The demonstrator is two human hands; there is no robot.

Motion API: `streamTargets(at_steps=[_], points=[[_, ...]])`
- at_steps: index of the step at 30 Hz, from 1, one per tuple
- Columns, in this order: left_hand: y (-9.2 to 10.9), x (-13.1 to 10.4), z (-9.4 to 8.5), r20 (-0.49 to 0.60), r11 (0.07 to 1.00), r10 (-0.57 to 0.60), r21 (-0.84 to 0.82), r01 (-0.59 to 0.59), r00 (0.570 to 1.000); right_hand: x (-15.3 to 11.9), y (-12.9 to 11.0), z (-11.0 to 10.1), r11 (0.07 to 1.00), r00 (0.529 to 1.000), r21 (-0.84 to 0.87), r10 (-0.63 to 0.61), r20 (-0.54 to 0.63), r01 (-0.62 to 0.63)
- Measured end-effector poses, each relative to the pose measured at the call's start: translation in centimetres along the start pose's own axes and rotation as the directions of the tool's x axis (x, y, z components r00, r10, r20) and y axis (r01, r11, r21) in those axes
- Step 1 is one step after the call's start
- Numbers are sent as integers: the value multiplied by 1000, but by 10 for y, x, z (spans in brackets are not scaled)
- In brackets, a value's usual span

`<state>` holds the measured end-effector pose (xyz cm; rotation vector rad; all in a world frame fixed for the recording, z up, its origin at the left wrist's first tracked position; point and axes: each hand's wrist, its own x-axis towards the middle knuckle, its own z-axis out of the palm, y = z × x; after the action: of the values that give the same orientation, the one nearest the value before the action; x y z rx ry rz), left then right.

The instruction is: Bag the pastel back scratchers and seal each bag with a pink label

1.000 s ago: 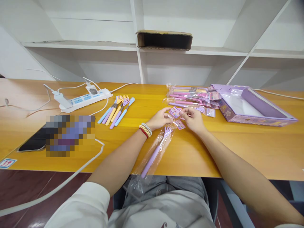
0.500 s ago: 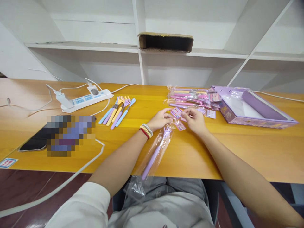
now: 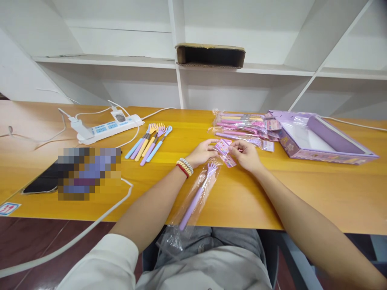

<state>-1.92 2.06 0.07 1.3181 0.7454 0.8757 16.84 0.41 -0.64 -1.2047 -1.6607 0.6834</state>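
My left hand (image 3: pixel 203 154), with coiled bands at its wrist, is closed on the left edge of a folded pink header card (image 3: pixel 223 146). Thumb and fingers of my right hand (image 3: pixel 246 155) pinch the same card from the right. The card's lower flap (image 3: pixel 229 161) hangs toward me. Just below the hands lies a purple back scratcher (image 3: pixel 193 206) in a clear plastic bag (image 3: pixel 179 238), its claw end toward the card. The bag's bottom end hangs past the table edge. My fingers partly hide where card and bag top meet.
Several loose back scratchers (image 3: pixel 147 150) lie left of my hands. Bagged ones (image 3: pixel 242 125) are piled at the back right, beside an open purple box (image 3: pixel 335 156). A white power strip (image 3: pixel 111 128), cables and a dark phone (image 3: pixel 45 177) occupy the left side.
The card has turned to show more of its printed face and shifted slightly left. My right hand has moved a little left with it. The bagged back scratcher has barely moved.
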Motion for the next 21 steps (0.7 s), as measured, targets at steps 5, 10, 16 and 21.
streamTargets(at_steps=[5, 10, 16, 21], points=[[1, -1, -1, -5, 1000, -2, 5, 2, 1000, 0, -1, -2, 1000, 1000, 6, -18, 2, 18], [0, -1, -1, -10, 1000, -4, 1, 4, 1000, 0, 0, -1, 999, 999, -17, -49, -8, 48], [-1, 0, -1, 2, 1000, -10, -11, 10, 1000, -1, -1, 0, 998, 998, -32, -61, 5, 61], [-2, 0, -2, 21, 1000, -2, -26, 3, 1000, -2, -1, 0, 996, 997, -69, -61, 42, 64]])
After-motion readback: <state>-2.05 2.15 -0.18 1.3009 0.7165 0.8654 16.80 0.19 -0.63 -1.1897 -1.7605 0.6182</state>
